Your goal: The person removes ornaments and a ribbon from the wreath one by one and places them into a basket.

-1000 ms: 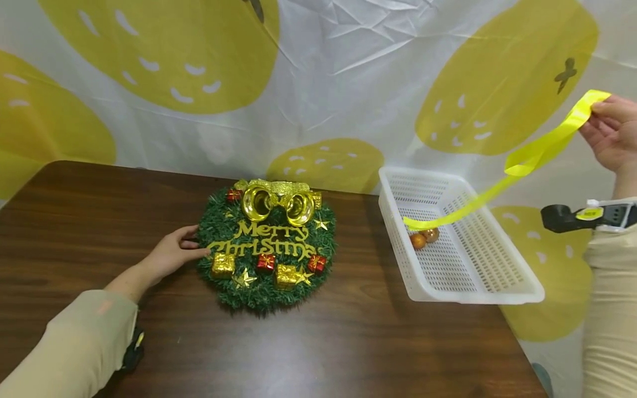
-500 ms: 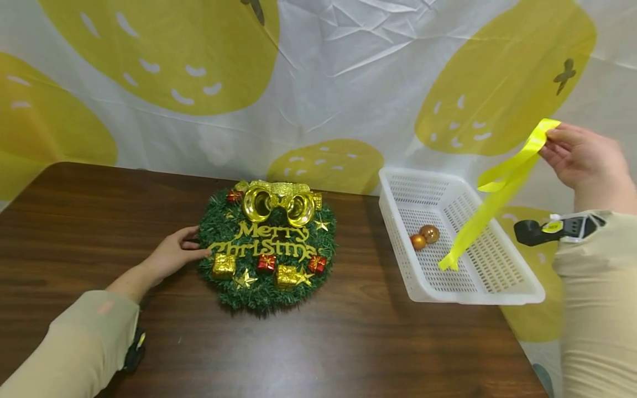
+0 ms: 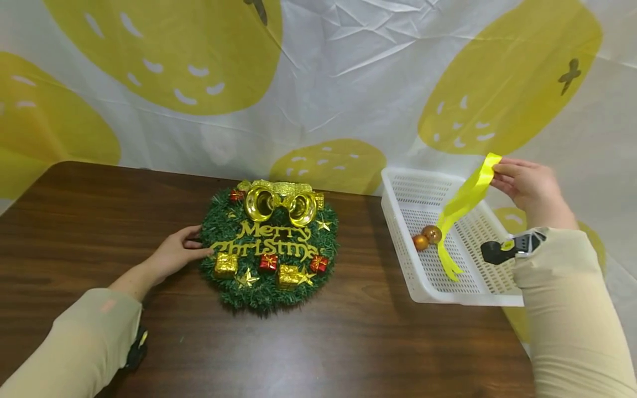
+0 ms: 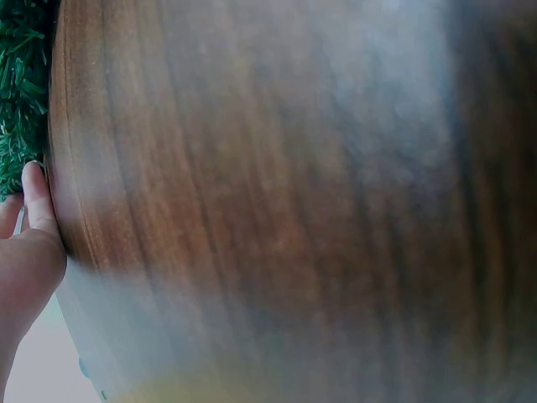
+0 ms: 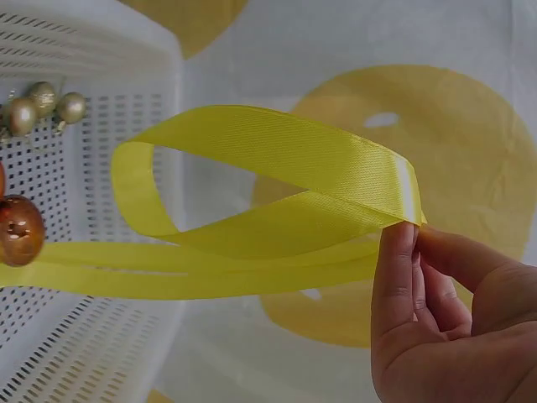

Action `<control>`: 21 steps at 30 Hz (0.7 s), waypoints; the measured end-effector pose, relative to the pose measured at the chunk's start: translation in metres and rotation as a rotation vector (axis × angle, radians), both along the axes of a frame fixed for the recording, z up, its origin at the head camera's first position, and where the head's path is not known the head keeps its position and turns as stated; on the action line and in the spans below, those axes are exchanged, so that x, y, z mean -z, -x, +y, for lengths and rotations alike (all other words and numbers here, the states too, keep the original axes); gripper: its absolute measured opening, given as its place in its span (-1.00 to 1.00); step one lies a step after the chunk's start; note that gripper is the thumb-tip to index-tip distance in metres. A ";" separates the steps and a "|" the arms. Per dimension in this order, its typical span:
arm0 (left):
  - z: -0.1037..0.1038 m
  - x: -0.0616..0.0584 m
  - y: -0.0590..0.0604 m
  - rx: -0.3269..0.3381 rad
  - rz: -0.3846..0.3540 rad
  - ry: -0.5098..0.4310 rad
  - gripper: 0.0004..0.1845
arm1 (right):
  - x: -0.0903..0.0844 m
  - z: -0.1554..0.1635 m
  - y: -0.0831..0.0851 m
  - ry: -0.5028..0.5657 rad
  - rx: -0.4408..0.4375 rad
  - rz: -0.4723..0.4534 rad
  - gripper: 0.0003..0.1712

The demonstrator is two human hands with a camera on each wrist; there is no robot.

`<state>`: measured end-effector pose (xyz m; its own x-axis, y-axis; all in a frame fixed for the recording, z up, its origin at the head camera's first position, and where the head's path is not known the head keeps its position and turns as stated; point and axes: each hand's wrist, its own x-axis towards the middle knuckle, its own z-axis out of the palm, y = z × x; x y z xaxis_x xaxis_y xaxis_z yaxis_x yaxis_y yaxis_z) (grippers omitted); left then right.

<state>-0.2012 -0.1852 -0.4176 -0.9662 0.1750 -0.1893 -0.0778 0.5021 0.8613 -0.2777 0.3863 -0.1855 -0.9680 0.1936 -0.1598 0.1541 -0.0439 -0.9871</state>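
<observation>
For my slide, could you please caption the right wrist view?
Right hand pinches a looped yellow ribbon above a white basket.

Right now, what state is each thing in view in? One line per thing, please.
Yellow ribbon: pinched at its upper end, hanging into the basket.
White basket: on the table's right edge, holding the baubles.
Baubles: lying in the basket.
Wreath: flat on the table.
Table: bearing wreath and basket.
Right hand: pinches the ribbon.
Left hand: rests against the wreath's left edge.
</observation>
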 end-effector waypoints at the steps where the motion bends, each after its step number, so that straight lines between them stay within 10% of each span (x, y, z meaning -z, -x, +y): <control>1: 0.000 0.000 0.000 0.000 0.000 0.000 -0.06 | 0.004 -0.002 -0.001 -0.030 -0.006 -0.005 -0.78; 10: 0.000 0.000 0.000 -0.002 0.005 -0.001 -0.06 | 0.052 0.009 0.016 -0.295 -0.041 -0.035 -0.97; 13: 0.001 0.000 0.000 -0.005 0.008 -0.003 -0.06 | 0.066 0.014 0.020 -0.392 -0.043 -0.062 -0.58; 21: 0.002 0.001 0.001 -0.011 0.017 -0.014 -0.08 | 0.067 -0.008 0.001 -0.462 -0.125 -0.158 -0.62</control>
